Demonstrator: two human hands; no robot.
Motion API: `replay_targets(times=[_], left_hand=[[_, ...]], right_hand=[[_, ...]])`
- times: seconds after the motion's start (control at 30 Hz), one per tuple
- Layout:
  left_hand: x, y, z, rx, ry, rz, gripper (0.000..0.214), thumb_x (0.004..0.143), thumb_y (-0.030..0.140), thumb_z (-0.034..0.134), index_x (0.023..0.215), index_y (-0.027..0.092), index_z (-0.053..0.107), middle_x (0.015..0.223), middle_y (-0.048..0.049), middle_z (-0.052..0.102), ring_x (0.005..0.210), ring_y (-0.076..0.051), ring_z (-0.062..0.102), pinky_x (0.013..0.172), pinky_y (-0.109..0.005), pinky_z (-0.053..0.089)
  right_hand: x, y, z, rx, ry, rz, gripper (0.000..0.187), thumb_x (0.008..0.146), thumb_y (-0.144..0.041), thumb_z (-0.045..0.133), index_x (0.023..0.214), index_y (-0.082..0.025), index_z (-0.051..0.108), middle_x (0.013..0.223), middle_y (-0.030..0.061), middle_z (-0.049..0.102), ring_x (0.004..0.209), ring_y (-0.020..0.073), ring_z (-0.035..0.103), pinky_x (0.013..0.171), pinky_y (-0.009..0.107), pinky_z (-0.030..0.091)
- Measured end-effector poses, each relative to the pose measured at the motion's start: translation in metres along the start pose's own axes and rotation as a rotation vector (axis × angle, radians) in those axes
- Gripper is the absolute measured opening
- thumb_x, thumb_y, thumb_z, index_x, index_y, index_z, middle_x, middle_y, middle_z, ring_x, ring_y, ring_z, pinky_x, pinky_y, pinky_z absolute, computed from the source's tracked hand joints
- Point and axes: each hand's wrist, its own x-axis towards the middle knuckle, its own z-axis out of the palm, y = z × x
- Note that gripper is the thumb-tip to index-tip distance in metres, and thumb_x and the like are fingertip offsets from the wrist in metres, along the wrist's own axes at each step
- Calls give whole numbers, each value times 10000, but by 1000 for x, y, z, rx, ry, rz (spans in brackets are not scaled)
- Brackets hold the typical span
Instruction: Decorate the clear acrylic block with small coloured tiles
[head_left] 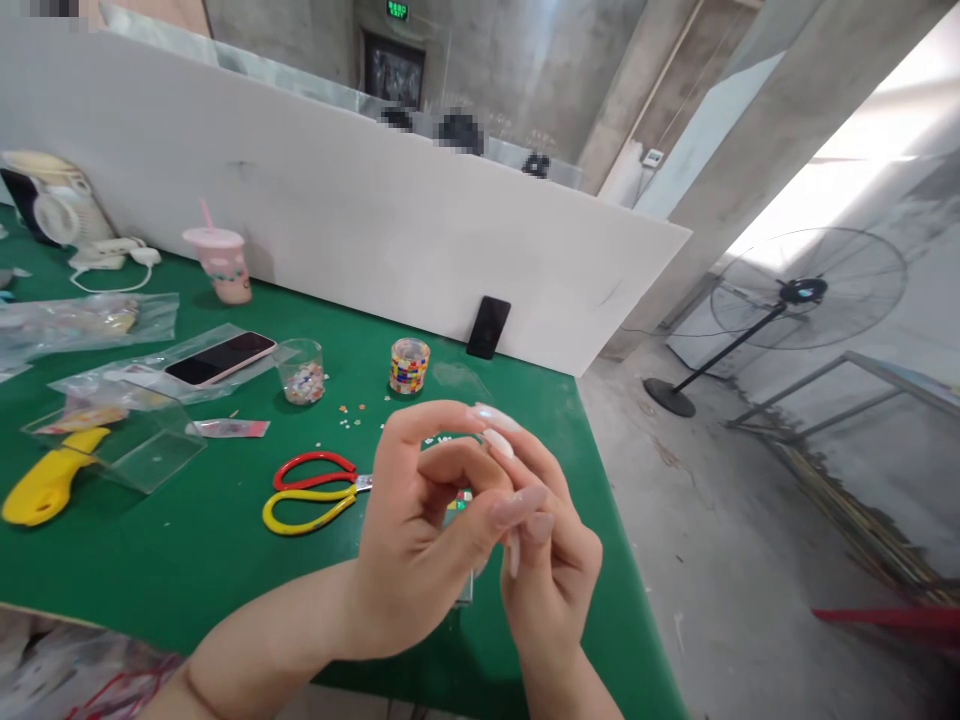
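Observation:
My left hand and my right hand are raised together above the near right part of the green table. Their fingers are curled and pinched against each other round something small. A tiny multicoloured piece shows between them; I cannot make out what it is. Red and yellow scissors lie just left of my left hand. Beyond the hands stand a small cup covered in coloured tiles and a clear cup of small bits, with loose bits scattered between.
A phone lies on plastic bags at the left, near a clear box and a yellow tool. A pink drink cup and a dark phone stand by the white partition. A floor fan stands right of the table.

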Motion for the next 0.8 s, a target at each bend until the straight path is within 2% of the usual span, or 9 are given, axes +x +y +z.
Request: replay_targets(times=[0.17, 0.3, 0.43, 0.5, 0.57, 0.6, 0.73, 0.8], left_hand=[[0, -2, 0, 55, 94, -115, 208, 916, 217, 614, 1025, 305, 461, 636, 85, 587, 539, -71, 586, 488, -147, 491], [2, -11, 3, 57, 62, -147, 171, 950, 273, 564, 1063, 329, 448, 744, 66, 647, 589, -71, 612, 528, -153, 518], [6, -23, 1, 95, 31, -200, 197, 924, 324, 602, 1034, 323, 439, 646, 93, 535, 493, -62, 510, 461, -146, 456], [8, -26, -5, 178, 62, -155, 147, 938, 324, 578, 1002, 303, 447, 657, 84, 494, 484, -60, 463, 458, -156, 426], [11, -24, -14, 314, 57, -37, 38, 984, 284, 483, 949, 275, 470, 679, 63, 493, 490, -64, 440, 475, -176, 409], [13, -21, -19, 398, 6, 33, 92, 1000, 252, 433, 923, 261, 483, 683, 53, 507, 494, -69, 441, 487, -188, 406], [17, -6, -36, 766, -477, 196, 134, 976, 181, 429, 933, 250, 535, 658, 31, 609, 527, -120, 531, 509, -235, 390], [16, -2, -39, 877, -570, 203, 150, 982, 208, 402, 994, 250, 545, 650, 25, 633, 499, -141, 541, 474, -256, 354]], right_hand=[[6, 11, 8, 77, 94, 24, 274, 977, -353, 505, 1175, -379, 692, 1304, 8, 629, 1266, 247, 542, 999, 448, 504], [11, 16, 4, 88, 144, 22, 222, 953, -307, 560, 1066, -350, 746, 1130, 21, 677, 1067, 204, 628, 870, 373, 551], [16, 17, -2, 153, 124, 55, 210, 954, -305, 564, 1035, -355, 751, 980, 12, 690, 934, 165, 628, 804, 320, 543], [18, 17, -5, 196, 141, 96, 200, 950, -322, 570, 1016, -357, 756, 956, 7, 677, 912, 154, 631, 806, 308, 538], [21, 17, -8, 231, 179, 130, 183, 939, -339, 588, 988, -356, 763, 932, 2, 665, 882, 141, 637, 782, 289, 538], [22, 17, -9, 241, 193, 139, 174, 932, -348, 598, 972, -359, 767, 923, 0, 665, 867, 137, 638, 760, 281, 539], [28, 16, -15, 228, 163, 141, 153, 909, -371, 627, 961, -383, 771, 907, 4, 681, 840, 152, 650, 715, 297, 554], [30, 16, -17, 198, 121, 126, 160, 909, -378, 623, 970, -388, 771, 915, 8, 690, 837, 163, 660, 715, 313, 566]])
